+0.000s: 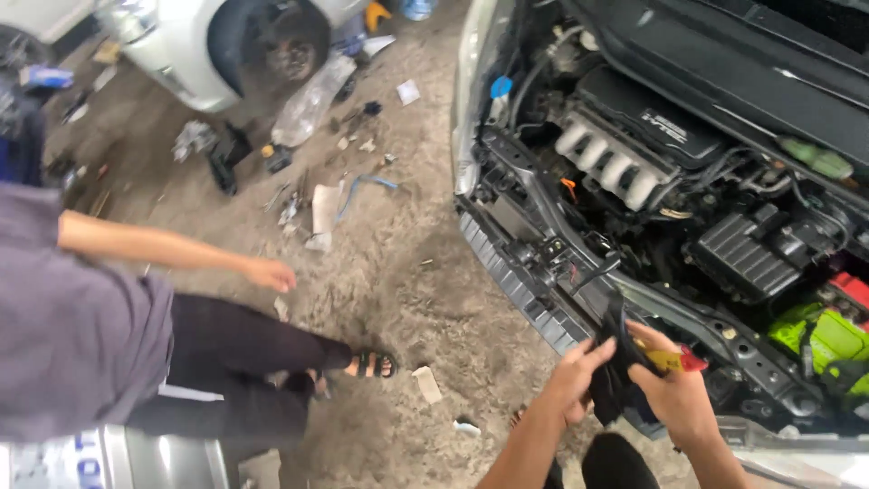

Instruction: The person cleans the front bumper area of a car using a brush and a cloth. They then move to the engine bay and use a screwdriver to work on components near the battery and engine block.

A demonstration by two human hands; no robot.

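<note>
We note a black cloth pinched between both hands, just in front of the car's front crossmember. Left hand grips its lower part; right hand holds the upper edge plus a yellow-and-red tool. The cloth hangs roughly upright.

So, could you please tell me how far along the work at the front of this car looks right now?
Already done: the hood is up, and the front crossmember and engine lie exposed. In hand: the left hand and right hand both grip a black cloth-like piece at the front edge, the right also pinching a small yellow and red item. Left: parts lie scattered on the floor, and another person stands nearby.
</note>
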